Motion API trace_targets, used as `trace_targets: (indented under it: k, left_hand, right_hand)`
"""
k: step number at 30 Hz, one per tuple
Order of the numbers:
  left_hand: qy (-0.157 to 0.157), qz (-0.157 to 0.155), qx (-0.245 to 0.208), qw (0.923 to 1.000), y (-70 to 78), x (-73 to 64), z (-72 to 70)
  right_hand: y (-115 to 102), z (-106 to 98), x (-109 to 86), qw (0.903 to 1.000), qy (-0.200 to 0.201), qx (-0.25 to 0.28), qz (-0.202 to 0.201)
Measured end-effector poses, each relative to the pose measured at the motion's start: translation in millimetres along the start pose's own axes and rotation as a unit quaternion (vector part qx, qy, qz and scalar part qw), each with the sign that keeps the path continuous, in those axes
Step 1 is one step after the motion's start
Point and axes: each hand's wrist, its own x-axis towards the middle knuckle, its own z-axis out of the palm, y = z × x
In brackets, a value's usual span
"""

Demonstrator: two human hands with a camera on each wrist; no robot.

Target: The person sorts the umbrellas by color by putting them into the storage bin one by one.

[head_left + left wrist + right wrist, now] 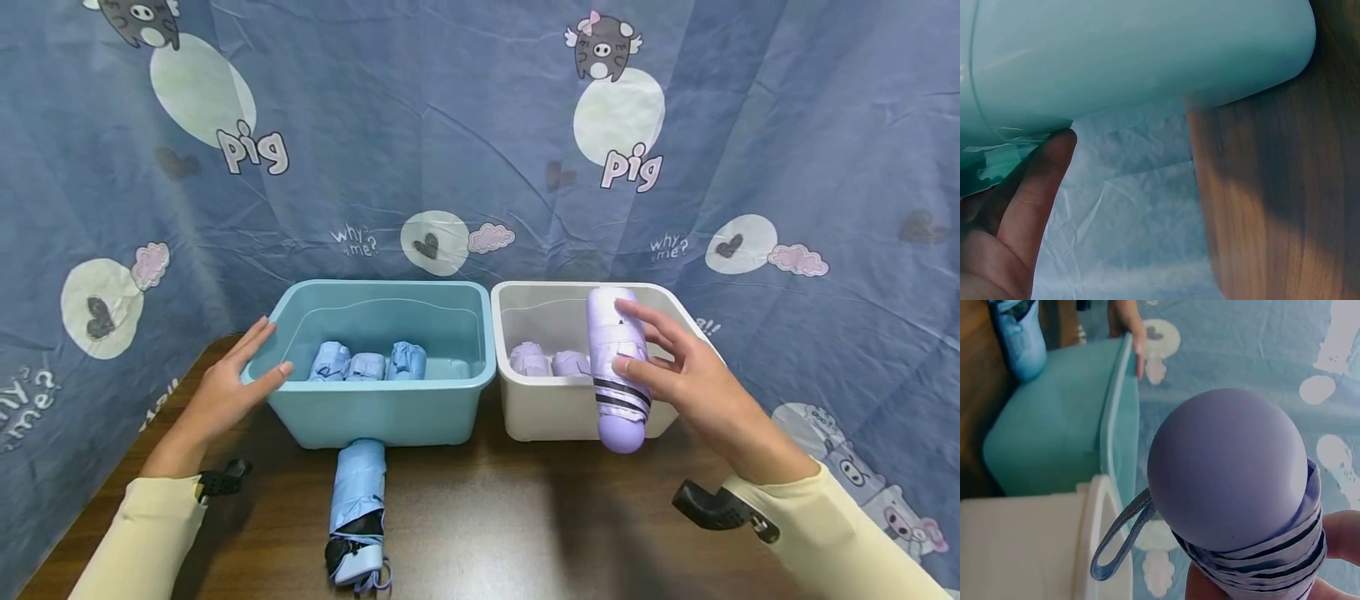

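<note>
In my right hand (701,379) I grip a folded lilac umbrella (618,367) between thumb and fingers. It tilts over the front of the white bin (585,414), its rounded handle (1229,469) pointing down towards me and a wrist loop hanging from it. Inside that bin lie two lilac rolled bundles (529,360). My left hand (225,387) rests at the left corner of the teal bin (375,414), fingers spread and straight, a fingertip (1060,140) touching its rim. Three light-blue rolled bundles (367,367) sit inside the teal bin.
A folded light-blue umbrella (360,500) lies on the wooden table (487,533), its far end against the teal bin's front. The two bins stand side by side. Behind them hangs a blue printed cloth (480,167), which also borders both sides.
</note>
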Motion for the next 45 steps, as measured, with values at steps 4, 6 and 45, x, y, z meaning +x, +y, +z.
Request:
trace_targets:
  k: [4, 6, 45]
  left_hand:
    - [0.005, 0.001, -0.008, 1.0000, -1.2, 0.7, -0.5]
    - [0.008, -0.001, -0.012, 0.9999, -1.7, 0.3, -1.4]
    - [0.011, -0.004, -0.027, 0.9996, -3.8, -1.2, 4.8]
  right_hand:
    - [-1, -6, 11.1, 0.9998, 0.015, -0.013, -0.003]
    - [-1, -10, 16.5, 0.9994, 0.024, -0.025, -0.004]
    - [40, -53, 80.4, 0.9954, 0.092, 0.022, 0.014]
